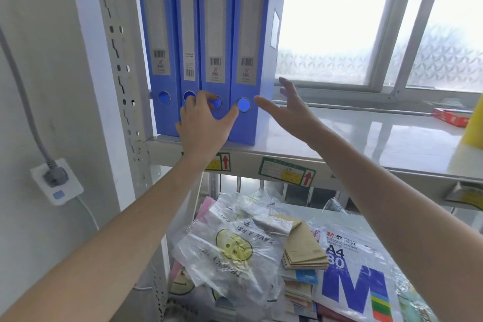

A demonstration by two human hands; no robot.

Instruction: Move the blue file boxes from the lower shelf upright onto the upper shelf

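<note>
Nearest the camera, the lower shelf (339,213) carries loose stationery: a clear plastic bag with a yellow smiley face (230,246), a stack of brown spiral notebooks (303,248) and a wrapped ream of A4 paper (355,277). No blue file box shows on this level.

Both bare forearms reach up from the bottom corners to the upper shelf (366,138), whose front edge bears green and yellow labels with red arrows (287,171).

The left hand (206,123) lies spread against the lower spines of the file boxes, fingers over the round finger holes, thumb touching the fourth box; it grips nothing. The right hand (290,107) is wide open, fingers splayed, just beside the right face of the fourth box; contact cannot be confirmed.

Four blue file boxes (206,42) stand upright side by side at the left end of the upper shelf, next to the perforated steel upright (120,60). Beyond, a red carton (450,116) lies at the far right, before a frosted window (334,39).
</note>
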